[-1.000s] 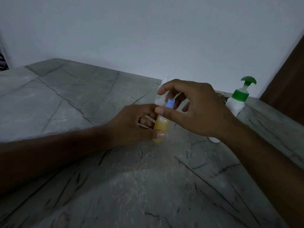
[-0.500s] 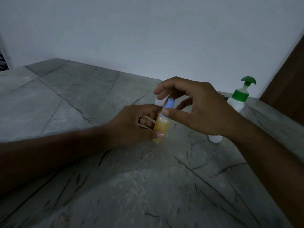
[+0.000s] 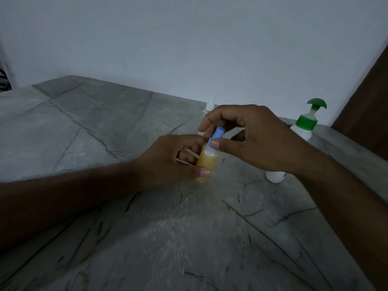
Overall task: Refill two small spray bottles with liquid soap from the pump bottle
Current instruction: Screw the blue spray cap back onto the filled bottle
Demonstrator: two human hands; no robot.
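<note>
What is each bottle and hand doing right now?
Yellow bottle: upright, blue top on, soap inside.
White bottle: upright behind the hands, cap on.
Pump bottle: upright, untouched.
Left hand: grips yellow bottle.
Right hand: pinches blue top.

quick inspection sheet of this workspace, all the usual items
surface: grey veined stone counter, dim light
job's things: small bottle of yellow liquid with blue cap, tilted; second small bottle, white top, behind the hands; pump bottle, white with green pump, back right, partly hidden by the right arm
clutter: nothing seen
hands: left hand grips the small bottle's body; right hand pinches the blue cap
cables: nothing seen
surroundings: plain pale wall; brown panel at right
</note>
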